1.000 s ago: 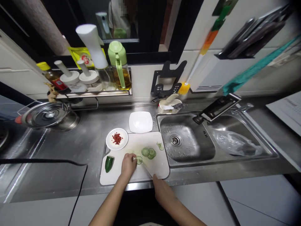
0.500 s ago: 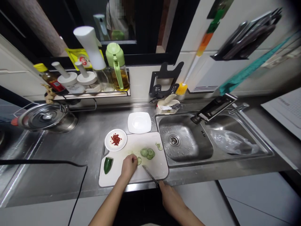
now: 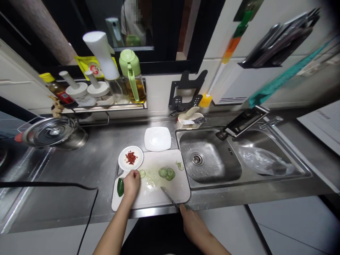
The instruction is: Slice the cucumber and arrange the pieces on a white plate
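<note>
My left hand (image 3: 131, 185) is closed at the left side of the white cutting board (image 3: 148, 202). A thin cucumber slice (image 3: 142, 173) shows at its fingertips, pinched by its edge. Right beside this hand, and partly covered by it, lies a dark green cucumber piece (image 3: 120, 187). My right hand (image 3: 190, 222) grips the handle of a knife (image 3: 170, 198) at the board's front edge, its blade slanting over the board. Several overlapping cucumber slices (image 3: 166, 173) lie on the board right of centre, with thin scraps (image 3: 180, 165) near its far right corner.
Behind the board stand a plate of chopped red pieces (image 3: 131, 157) and a square white plate (image 3: 157, 139). A steel sink (image 3: 209, 156) lies to the right. A lidded pot (image 3: 66, 136) and a black cable (image 3: 53, 183) are at left.
My left hand has moved left across the board toward the cucumber piece, and the slice at its fingertips has moved with it. The right hand and knife have hardly moved.
</note>
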Tool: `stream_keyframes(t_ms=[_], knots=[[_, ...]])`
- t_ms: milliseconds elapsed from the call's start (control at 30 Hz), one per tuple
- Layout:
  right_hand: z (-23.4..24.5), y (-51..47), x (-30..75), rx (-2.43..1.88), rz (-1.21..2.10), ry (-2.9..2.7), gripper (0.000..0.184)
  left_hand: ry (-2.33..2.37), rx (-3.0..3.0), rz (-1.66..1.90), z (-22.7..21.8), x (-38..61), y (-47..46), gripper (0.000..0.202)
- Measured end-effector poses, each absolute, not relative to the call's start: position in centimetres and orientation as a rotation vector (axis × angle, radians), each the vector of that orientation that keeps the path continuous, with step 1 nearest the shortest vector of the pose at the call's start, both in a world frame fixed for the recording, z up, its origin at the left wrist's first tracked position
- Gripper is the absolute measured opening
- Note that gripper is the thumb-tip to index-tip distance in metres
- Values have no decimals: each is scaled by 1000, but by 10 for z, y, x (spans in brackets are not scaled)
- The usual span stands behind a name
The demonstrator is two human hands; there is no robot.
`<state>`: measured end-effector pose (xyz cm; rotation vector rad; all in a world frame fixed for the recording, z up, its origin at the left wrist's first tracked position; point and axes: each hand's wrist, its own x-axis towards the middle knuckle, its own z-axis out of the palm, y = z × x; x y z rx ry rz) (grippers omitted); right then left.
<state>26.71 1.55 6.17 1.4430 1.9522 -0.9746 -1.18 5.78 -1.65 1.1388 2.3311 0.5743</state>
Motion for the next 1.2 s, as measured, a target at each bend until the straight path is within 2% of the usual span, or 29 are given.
stream_keyframes(t_ms=[267, 400, 533, 833, 1200], knots=[[61, 14, 269, 1451, -961, 1964, 61, 2281, 1425, 671, -14, 13, 58, 25], [60, 14, 269, 1454, -977, 1948, 62, 2062, 1421, 585, -9, 47, 71, 16], [61, 15, 268, 1463, -983, 1938, 62, 2087, 1315, 467, -14, 70, 83, 12], [62, 15, 267, 1475, -976, 1910, 61, 2093, 1234, 507, -19, 77, 89, 2], [60, 16, 269, 1463, -989, 1918, 60, 2053, 1114, 653, -12, 79, 92, 13]])
